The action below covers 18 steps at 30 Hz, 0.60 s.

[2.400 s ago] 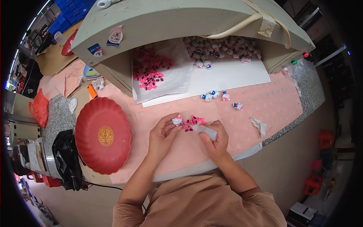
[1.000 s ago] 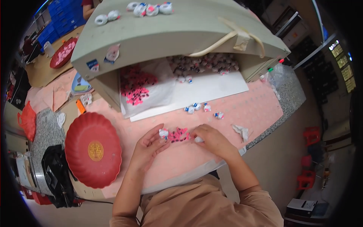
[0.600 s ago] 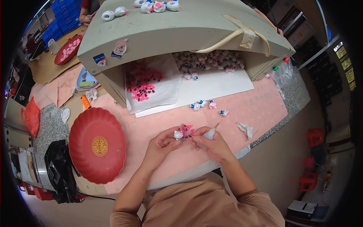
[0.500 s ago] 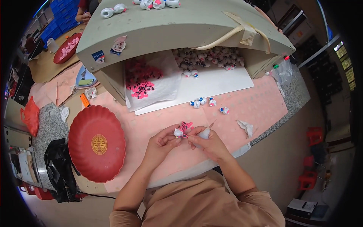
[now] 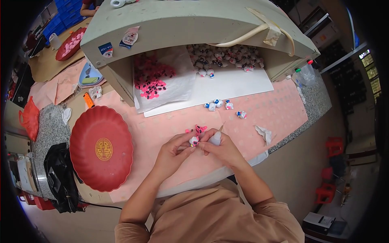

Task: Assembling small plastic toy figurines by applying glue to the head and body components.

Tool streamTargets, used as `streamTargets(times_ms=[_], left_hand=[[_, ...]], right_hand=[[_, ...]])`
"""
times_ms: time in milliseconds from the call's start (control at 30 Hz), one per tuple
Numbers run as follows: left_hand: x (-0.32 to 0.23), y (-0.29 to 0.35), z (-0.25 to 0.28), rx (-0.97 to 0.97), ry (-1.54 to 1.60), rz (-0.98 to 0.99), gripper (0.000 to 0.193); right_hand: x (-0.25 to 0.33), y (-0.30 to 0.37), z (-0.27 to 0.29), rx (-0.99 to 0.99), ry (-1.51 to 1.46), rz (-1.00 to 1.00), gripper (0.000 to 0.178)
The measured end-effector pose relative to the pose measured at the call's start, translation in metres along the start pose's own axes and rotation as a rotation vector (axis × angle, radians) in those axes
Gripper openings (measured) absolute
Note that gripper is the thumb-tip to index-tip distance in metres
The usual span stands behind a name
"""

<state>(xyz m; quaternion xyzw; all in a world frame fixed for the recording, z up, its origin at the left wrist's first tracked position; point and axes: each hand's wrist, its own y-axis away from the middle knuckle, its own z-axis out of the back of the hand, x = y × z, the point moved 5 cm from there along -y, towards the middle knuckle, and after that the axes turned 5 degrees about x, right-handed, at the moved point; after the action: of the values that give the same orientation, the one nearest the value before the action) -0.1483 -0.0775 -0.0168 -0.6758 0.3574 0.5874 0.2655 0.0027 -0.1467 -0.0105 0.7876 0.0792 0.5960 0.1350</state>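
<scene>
My left hand (image 5: 173, 154) is closed, its fingertips pinching a small white figurine (image 5: 193, 141) with pink and dark details. From the other side, the fingertips of my right hand (image 5: 225, 151) meet the figurine at a pink piece on its front. That same hand grips a small translucent squeeze bottle (image 5: 216, 139) with a thin tip slanting up and away. Just beyond my fingers, a little heap of pink and dark pieces (image 5: 200, 129) lies on the pink table covering (image 5: 162, 129). Several finished-looking white-and-blue figurines (image 5: 217, 103) stand farther off.
A grey-green hood (image 5: 170, 32) spans the far side. Under it, pink and black pieces (image 5: 152, 87) lie on white paper, beside many figurines (image 5: 227, 58). A scalloped red tray (image 5: 117, 162) is at left. Crumpled tissue (image 5: 264, 134) lies at right. Another person's hand (image 5: 90, 11) shows far left.
A pink piece that was between my hands is now against the figurine's front. My right fingertips have come in to the figurine, and the bottle's tip has swung more upright. The view has shifted slightly.
</scene>
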Motion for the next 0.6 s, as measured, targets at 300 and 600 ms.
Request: streamTargets(times_ms=[300, 600], left_hand=[[-0.005, -0.001, 0.0, 0.009, 0.055, -0.003, 0.041], [0.006, -0.001, -0.002, 0.003, 0.369, 0.152, 0.032]], right_hand=[[0.0, -0.003, 0.0, -0.006, 0.052, 0.041, 0.014], [0.006, 0.001, -0.007, 0.006, 0.003, 0.106, 0.022]])
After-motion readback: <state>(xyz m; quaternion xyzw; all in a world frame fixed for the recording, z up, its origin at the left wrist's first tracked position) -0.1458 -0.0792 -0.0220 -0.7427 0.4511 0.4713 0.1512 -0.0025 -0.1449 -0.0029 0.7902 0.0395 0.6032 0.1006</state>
